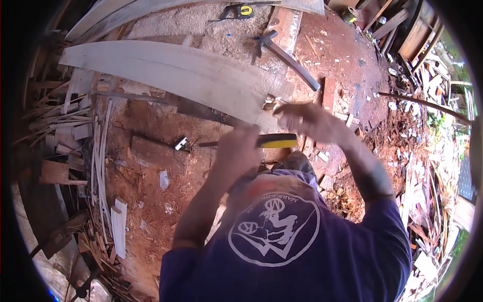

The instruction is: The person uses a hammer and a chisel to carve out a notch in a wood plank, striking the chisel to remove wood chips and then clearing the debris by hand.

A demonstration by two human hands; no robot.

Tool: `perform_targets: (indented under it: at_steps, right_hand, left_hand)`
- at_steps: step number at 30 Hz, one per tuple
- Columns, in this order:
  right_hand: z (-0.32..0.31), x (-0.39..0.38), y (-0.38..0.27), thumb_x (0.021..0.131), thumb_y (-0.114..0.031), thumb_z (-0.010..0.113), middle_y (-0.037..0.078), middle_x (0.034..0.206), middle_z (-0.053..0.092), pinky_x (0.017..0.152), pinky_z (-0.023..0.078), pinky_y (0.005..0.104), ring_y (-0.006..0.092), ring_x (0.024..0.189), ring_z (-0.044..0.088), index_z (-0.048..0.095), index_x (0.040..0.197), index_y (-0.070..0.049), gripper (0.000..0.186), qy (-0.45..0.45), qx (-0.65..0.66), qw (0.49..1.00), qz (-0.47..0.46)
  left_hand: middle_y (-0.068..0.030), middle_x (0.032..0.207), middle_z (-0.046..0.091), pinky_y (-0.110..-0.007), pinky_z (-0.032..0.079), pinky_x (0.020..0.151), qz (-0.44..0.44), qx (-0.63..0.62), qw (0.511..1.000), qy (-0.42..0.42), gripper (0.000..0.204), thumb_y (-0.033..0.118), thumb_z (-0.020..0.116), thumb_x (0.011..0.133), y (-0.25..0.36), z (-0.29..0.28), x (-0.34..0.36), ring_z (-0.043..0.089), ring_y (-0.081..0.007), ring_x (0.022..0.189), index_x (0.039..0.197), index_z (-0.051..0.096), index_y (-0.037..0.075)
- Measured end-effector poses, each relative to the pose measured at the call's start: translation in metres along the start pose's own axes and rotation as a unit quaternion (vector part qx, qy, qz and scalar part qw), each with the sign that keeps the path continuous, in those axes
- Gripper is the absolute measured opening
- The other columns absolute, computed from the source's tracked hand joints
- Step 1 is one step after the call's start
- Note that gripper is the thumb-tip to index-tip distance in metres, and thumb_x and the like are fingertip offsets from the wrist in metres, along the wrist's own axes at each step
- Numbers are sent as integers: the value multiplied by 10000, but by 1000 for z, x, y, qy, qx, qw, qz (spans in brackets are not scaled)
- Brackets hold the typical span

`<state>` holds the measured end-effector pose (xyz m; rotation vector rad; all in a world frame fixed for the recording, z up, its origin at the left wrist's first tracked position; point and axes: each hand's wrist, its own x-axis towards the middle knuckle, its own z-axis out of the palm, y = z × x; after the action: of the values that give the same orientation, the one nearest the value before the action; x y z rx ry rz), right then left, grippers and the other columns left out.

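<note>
My left hand [239, 151] is closed around a tool with a yellow-and-black handle [279, 142]; a thin dark part of it sticks out to the left. My right hand [307, 121], blurred, is raised just right of that handle, fingers loosely apart with nothing visible in them. A long pale board [166, 70] with a cracked grain lies beyond both hands, its near right end beside them. A hammer with a dark handle [292, 63] rests to the board's upper right. A yellow tape measure [245, 11] lies farther back.
Heaps of wood offcuts [70, 136] line the left, with white strips [118, 226] nearer me. A small white-and-dark object [181, 144] sits left of my hands. Scrap wood and debris [422, 216] cover the right side, where a long rod [422, 102] lies. More boards [100, 15] are at top left.
</note>
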<state>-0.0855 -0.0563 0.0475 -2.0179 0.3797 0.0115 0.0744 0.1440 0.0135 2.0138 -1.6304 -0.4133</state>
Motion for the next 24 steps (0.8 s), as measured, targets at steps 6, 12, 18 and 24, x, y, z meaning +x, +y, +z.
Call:
perform_targets:
  at_steps: [6,12,18,24]
  right_hand:
    - [5,-93,31,936,-381,745,195,898,745,712,552,405,251,763,731,617,1185,15,484,-69,133,988,30]
    - [-29,-220,139,988,-266,677,57,695,590,518,414,340,132,555,515,612,1081,13,301,131,107,959,229]
    - [-44,-252,176,951,-306,719,128,705,582,596,430,412,214,613,530,608,1043,8,345,204,81,944,246]
    - [-55,-271,207,951,-311,725,197,755,611,625,457,421,274,663,599,592,1078,11,371,173,103,945,258]
  left_hand:
    - [-118,913,650,-446,512,846,141,90,984,-56,257,207,735,841,89,24,45,656,-311,917,1014,616,60]
    - [-199,919,662,-506,526,825,-142,158,977,19,439,433,759,889,52,47,90,666,-355,914,1014,620,36]
    - [-237,998,722,-499,533,853,-229,250,924,-178,474,449,705,912,11,84,137,687,-424,952,1037,689,-8]
    - [-245,1011,724,-503,530,877,-207,200,945,-156,401,357,690,916,12,78,129,679,-440,986,1092,704,-2]
